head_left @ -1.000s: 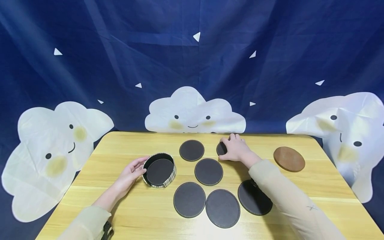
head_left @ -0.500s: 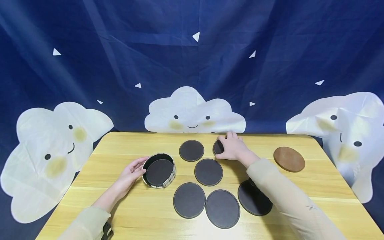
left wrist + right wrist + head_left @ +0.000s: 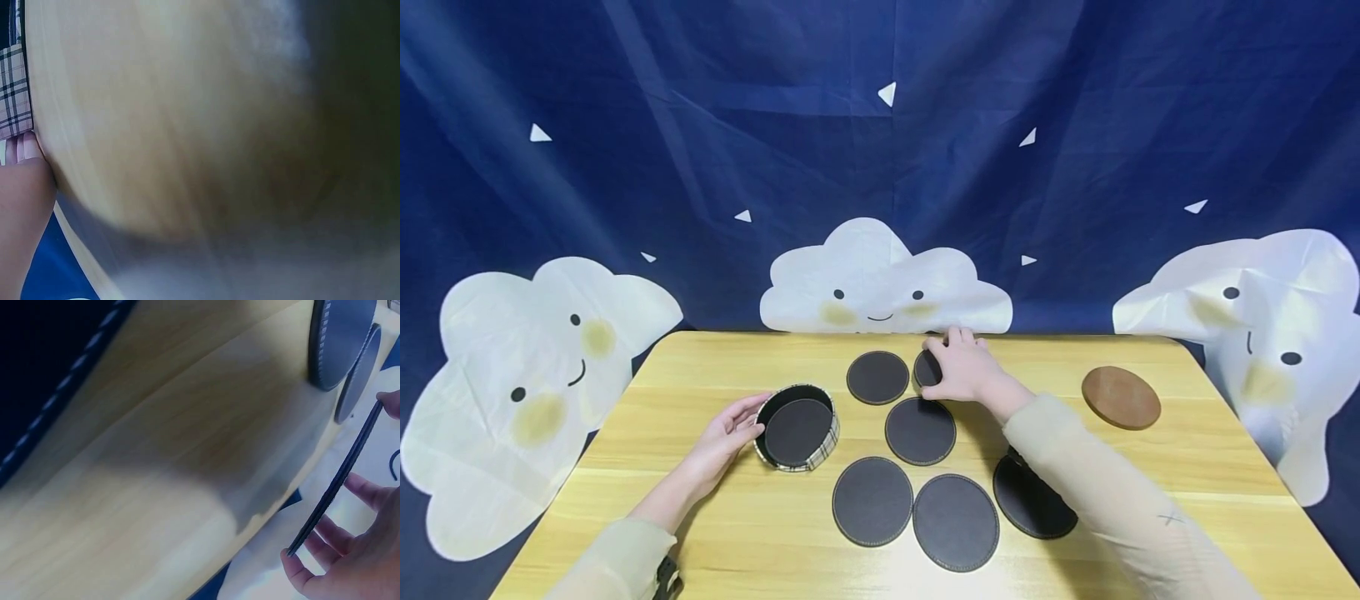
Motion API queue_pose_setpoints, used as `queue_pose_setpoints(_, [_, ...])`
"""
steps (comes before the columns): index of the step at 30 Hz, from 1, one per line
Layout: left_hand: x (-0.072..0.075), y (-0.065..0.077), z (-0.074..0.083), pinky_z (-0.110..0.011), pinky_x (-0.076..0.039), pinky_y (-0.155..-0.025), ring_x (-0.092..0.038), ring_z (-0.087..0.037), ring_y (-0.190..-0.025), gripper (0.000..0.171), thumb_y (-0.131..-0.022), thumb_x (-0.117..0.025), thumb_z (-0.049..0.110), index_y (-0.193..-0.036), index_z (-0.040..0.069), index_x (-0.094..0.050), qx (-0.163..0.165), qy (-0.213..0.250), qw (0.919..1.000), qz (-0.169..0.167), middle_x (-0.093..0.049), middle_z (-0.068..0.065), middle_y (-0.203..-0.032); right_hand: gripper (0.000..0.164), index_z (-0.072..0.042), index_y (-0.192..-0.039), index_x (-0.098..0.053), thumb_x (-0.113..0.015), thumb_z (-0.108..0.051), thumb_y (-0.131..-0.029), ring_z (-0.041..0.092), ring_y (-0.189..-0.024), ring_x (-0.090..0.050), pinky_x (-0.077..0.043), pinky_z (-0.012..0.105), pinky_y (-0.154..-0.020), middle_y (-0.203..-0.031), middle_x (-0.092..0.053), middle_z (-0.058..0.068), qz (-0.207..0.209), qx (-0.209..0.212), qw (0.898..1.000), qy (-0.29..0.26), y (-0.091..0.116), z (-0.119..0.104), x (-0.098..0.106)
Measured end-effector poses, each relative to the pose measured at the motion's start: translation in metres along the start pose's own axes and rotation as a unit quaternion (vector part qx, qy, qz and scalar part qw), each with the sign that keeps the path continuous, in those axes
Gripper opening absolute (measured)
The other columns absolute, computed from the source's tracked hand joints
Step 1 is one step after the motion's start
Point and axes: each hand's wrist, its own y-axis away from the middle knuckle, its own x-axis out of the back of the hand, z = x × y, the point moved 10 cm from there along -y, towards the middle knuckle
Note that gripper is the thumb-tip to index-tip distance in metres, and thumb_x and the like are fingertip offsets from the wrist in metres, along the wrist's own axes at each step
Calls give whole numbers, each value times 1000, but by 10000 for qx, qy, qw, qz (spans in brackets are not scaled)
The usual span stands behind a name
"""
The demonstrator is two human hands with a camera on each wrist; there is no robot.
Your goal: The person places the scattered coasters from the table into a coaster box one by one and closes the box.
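Black coaster [image 3: 927, 368] within right grip [image 3: 972, 369]

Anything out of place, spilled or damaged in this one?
Nothing looks spilled or damaged. One mild oddity: the brown disc lies apart on the right of the table, while the loose dark discs sit grouped near the middle.

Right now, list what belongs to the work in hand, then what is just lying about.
In use, it seems:
plaid-sided round holder, in the left hand
dark disc, gripped by the right hand
five dark discs on the table

Apparently lying about:
brown disc, off to the right
cloud-print backdrop, behind the table
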Motion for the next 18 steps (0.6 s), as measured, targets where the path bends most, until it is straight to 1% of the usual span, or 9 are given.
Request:
queue_pose_setpoints(7, [0,1,-1,-1,-37,-106,-51,16,-126,63,-103,-59,1,-158,-13,-32,56,-47,10000,13,-62,31,-131,81,-18,-145,-57,-79,-56,-77,42,-130,-46,-44,52,-92,-142,-49,25,33,198,9998,12,-3,-20,6])
queue_pose_setpoints(14, [0,2,1,-1,-37,-106,-52,15,-126,62,-103,-59,0,-157,-15,-33,-14,12,10000,-7,-63,29,-131,81,-18,-145,-58,-78,-55,-76,40,-125,-46,-43,49,-89,-139,-51,24,126,440,9989,45,-6,-46,12])
queue_pose_setpoints(18, [-2,1,3,-3,-41,-106,-55,12,-125,61,-103,-58,-2,-156,-16,-32,-89,90,9999,-49,-65,27,-131,81,-19,-146,-57,-78,-56,-76,37,-124,-45,-43,48,-89,-137,-51,22,192,574,9981,121,-9,-62,14])
